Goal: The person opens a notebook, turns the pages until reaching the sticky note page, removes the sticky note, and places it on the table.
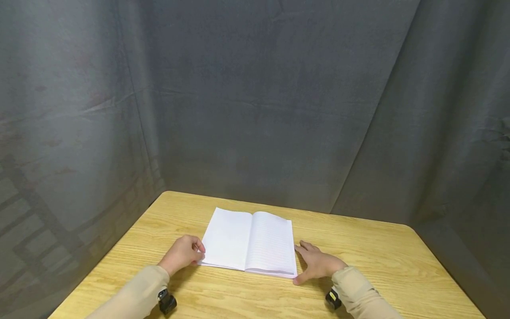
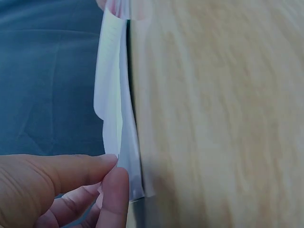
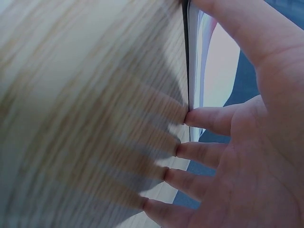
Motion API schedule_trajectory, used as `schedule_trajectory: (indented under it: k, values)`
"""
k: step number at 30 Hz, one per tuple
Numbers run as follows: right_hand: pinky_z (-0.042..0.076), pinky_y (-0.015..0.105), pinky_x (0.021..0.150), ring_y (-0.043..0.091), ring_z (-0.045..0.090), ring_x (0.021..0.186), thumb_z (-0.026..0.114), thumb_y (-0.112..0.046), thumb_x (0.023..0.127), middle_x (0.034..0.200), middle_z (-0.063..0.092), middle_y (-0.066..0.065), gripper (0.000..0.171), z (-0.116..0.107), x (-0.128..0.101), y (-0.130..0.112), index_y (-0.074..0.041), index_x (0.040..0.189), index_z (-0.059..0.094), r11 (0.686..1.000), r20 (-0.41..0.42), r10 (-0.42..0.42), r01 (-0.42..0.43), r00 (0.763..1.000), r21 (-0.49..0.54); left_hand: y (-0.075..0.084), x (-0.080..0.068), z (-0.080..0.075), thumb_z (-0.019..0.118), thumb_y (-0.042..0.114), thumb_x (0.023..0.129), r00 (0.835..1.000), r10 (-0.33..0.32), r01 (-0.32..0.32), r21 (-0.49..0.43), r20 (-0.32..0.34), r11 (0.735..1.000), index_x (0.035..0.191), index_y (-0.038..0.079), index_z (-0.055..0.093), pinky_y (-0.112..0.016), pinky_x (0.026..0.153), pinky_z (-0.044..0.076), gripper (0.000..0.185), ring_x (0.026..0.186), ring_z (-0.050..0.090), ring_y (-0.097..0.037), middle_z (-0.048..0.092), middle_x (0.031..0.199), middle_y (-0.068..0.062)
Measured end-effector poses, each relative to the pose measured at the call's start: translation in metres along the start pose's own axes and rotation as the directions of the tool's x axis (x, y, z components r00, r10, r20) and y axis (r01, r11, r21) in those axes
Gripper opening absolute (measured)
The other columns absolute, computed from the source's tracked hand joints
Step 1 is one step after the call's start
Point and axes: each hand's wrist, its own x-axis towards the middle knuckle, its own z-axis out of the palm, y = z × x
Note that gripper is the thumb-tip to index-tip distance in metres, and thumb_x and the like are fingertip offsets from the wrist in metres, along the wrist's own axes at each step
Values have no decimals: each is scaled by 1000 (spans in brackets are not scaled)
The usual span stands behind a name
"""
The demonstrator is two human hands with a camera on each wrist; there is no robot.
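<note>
White lined paper notebook (image 1: 251,243) lies open, mid wooden table (image 1: 382,261) | left hand (image 1: 182,253) pinches left page edge | right hand (image 1: 318,263) fingers spread, touching right edge | page turn unfinished.

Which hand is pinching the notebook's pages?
The left hand: it pinches page edges of the notebook, while the right hand lies open with its fingertips at the opposite edge.

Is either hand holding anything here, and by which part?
The left hand pinches the open notebook's left page edge. The right hand only rests against its right edge.
</note>
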Motion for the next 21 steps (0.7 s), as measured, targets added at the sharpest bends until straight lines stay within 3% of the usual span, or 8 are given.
schedule_trajectory:
  k: [21]
  values:
    - [27, 68, 104, 53, 17, 140, 81, -50, 71, 154, 14, 33, 110, 0, -1, -2, 5, 149, 26, 1000, -4, -1, 1, 1000, 3, -2, 2, 2, 74, -4, 72, 999, 11, -16, 118, 42, 993, 75, 6, 62, -28, 53, 43, 16, 55, 50, -16, 50, 66, -4]
